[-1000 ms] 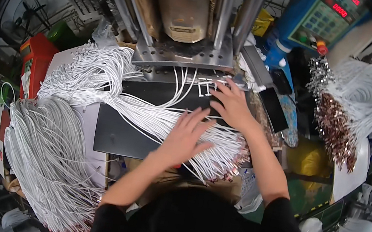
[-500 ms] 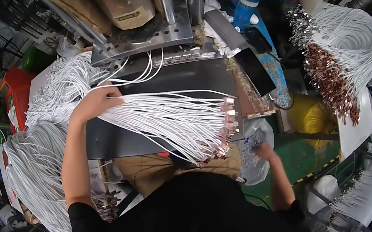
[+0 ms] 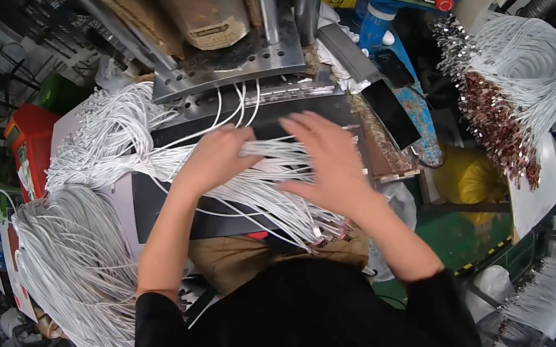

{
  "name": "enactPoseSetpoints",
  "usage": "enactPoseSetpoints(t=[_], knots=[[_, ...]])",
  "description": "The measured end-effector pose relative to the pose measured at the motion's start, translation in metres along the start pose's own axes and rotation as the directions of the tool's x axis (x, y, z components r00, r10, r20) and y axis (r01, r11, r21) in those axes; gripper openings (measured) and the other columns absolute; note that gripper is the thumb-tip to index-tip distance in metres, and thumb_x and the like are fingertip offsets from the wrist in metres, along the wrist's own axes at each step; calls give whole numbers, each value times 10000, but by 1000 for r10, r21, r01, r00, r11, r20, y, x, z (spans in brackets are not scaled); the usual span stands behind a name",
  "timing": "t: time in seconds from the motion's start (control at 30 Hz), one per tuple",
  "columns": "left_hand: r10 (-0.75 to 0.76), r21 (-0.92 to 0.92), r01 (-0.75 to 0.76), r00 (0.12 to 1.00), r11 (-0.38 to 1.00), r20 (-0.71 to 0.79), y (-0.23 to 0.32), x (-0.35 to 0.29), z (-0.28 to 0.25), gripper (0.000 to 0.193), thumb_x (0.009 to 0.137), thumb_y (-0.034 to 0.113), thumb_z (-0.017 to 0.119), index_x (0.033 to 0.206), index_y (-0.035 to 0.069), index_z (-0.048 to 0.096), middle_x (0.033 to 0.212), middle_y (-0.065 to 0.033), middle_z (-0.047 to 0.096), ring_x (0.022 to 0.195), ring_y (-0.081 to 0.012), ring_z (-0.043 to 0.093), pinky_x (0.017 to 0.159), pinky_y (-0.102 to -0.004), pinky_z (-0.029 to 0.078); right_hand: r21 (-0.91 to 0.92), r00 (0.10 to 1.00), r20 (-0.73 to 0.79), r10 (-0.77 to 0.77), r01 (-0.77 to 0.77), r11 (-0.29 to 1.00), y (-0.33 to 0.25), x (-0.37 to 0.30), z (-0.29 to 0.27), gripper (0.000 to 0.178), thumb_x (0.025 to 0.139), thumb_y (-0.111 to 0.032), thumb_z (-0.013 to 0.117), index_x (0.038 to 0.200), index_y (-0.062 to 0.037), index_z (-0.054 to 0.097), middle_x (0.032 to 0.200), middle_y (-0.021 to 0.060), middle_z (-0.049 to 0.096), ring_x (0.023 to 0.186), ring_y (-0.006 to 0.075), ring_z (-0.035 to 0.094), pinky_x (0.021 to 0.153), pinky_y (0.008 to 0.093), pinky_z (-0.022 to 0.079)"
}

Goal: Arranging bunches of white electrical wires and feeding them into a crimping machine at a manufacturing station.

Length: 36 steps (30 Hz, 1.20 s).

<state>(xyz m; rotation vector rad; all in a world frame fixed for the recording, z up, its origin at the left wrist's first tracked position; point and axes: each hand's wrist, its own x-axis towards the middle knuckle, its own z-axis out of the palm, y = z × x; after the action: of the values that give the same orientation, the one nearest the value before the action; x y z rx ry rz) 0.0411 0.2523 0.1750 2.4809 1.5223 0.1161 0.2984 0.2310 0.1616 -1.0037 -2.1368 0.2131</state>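
A bundle of white cables [image 3: 266, 197] with small metal terminals at its right end lies across the dark work plate [image 3: 162, 209] in front of me. My left hand [image 3: 218, 156] is closed around the upper part of this bundle, the thumb lying on top. Over the right part of the bundle hovers or rests my right hand [image 3: 331, 164], fingers spread, slightly blurred; whether it touches the cables I cannot tell. Several white cables [image 3: 239, 108] run from the bundle up under the machine's perforated metal plate [image 3: 228, 73]. Part of the terminal end is hidden behind my right hand.
More white cables pile up at the left [image 3: 104, 137], and a large bundle [image 3: 71, 264] hangs lower left. At the right stands another coil of cables [image 3: 525, 60] with copper-coloured ends. A black phone [image 3: 391, 111], a clear plastic bag [image 3: 402, 202] and a yellow bag [image 3: 469, 176] are nearby.
My right hand has come from beside the plastic bag onto the bundle's right part. My left hand has slid right along the cables. The whole view has shifted slightly.
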Motion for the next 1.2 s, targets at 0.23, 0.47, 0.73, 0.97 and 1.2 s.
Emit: enactPoseSetpoints(t=[0.23, 0.47, 0.73, 0.97, 1.2], knots=[[-409, -891, -213, 829, 400, -382, -48, -40, -16, 128, 971, 141, 597, 954, 21, 636, 831, -109, 665, 799, -224, 667, 717, -353, 510, -18, 980, -23, -198, 197, 980, -27, 108, -1, 379, 846, -232, 733, 1171, -62, 636, 992, 93, 708, 921, 293, 689, 778, 400, 553], [-151, -198, 121, 979, 973, -140, -37, -40, 25, 208, 1003, 176, 579, 992, 4, 696, 768, -63, 674, 755, -113, 632, 716, -304, 508, -167, 811, 561, -165, 306, 937, -2, 85, 20, 343, 852, -174, 697, 1173, -65, 646, 991, 122, 712, 930, 311, 690, 804, 413, 549], [-421, -632, 249, 897, 734, -135, -22, -28, -4, 337, 952, 332, 639, 845, 17, 691, 855, -170, 708, 765, -365, 667, 695, -414, 516, -237, 932, 319, 170, -95, 967, 46, 22, 26, 255, 893, -139, 597, 1139, -90, 644, 966, 135, 688, 980, 320, 667, 821, 431, 533], [-319, -386, 229, 929, 894, -189, 20, -18, -20, 370, 1001, 355, 589, 934, 12, 710, 777, -48, 687, 725, -129, 653, 638, -309, 500, -181, 948, 294, 118, -66, 981, 35, 18, 5, 302, 867, -68, 583, 1158, -104, 653, 1069, 121, 679, 1009, 316, 636, 821, 420, 534], [160, -880, 458, 885, -125, 438, 66, -23, 44, 340, 1054, 347, 509, 1099, 42, 654, 773, -5, 619, 625, -113, 574, 523, -248, 413, 116, 909, 393, -137, 99, 988, 33, 19, 1, 326, 895, -123, 606, 1216, -104, 655, 1177, 103, 656, 992, 309, 641, 894, 387, 526]])
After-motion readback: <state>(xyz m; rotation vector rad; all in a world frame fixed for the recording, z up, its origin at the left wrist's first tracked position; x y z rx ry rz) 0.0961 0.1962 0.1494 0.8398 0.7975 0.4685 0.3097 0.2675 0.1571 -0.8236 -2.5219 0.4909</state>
